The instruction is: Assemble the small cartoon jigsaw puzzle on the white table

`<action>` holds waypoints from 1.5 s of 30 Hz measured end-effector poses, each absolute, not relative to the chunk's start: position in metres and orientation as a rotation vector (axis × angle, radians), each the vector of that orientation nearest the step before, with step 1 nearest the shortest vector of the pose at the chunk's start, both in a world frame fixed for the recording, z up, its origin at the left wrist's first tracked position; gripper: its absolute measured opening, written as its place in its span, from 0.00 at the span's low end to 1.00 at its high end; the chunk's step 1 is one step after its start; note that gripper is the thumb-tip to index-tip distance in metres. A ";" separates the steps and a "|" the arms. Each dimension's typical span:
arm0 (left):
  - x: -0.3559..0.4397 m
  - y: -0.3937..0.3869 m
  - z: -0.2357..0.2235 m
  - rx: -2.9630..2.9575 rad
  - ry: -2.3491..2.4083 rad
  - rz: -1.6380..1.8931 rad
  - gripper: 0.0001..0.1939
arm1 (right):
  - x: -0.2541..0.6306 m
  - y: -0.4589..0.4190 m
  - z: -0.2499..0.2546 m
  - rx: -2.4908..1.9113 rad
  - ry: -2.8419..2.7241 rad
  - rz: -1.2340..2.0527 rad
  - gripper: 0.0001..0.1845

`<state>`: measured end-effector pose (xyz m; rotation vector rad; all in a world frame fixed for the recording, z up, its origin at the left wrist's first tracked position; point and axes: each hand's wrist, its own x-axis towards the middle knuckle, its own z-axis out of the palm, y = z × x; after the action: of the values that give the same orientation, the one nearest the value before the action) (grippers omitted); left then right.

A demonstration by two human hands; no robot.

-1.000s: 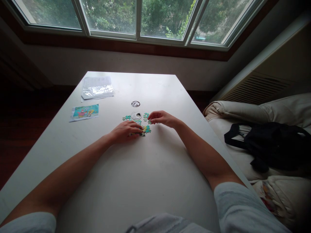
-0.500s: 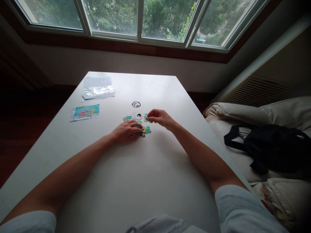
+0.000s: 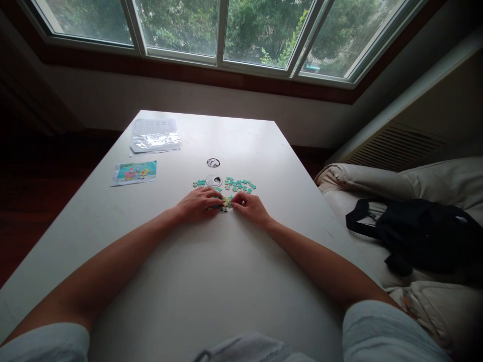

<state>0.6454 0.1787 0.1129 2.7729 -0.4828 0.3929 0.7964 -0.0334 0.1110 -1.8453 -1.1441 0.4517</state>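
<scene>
A partly joined jigsaw puzzle (image 3: 225, 202), yellow and teal, lies on the white table between my hands. My left hand (image 3: 196, 204) rests over its left side with fingers stretched out, hiding part of it. At the puzzle's right edge, the thumb and fingertips of my right hand (image 3: 250, 207) are pinched on a puzzle piece, mostly covered by the fingers. Loose teal puzzle pieces (image 3: 240, 185) lie just beyond my right hand. A smaller group of puzzle pieces (image 3: 198, 183) sits past my left fingers.
A round, pale-rimmed item (image 3: 214, 181) lies between the loose pieces, with a smaller round item (image 3: 213, 163) behind it. To the left are a cartoon picture sheet (image 3: 136, 173) and papers with clear plastic (image 3: 156, 136). A sofa with a black bag (image 3: 422, 234) stands right of the table.
My right hand has come nearer, from the loose pieces to the right edge of the joined puzzle, uncovering the loose pieces. My left hand stays over the puzzle.
</scene>
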 end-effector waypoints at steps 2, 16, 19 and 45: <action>0.645 0.178 0.113 2.778 -0.484 0.392 0.15 | 0.793 -0.035 0.110 -1.846 -1.157 0.448 0.06; 0.643 0.177 0.116 2.771 -0.541 0.358 0.16 | 0.789 -0.037 0.107 -1.955 -1.232 0.344 0.03; 0.644 0.176 0.116 2.770 -0.538 0.350 0.16 | 0.787 -0.038 0.106 -1.970 -1.280 0.275 0.02; 0.644 0.174 0.118 2.753 -0.524 0.355 0.16 | 0.788 -0.042 0.108 -1.913 -1.600 0.017 0.07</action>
<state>0.6443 0.1737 0.1177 2.7532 -0.5236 0.3550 0.7882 -0.0415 0.1077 -1.9131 -1.5997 0.0173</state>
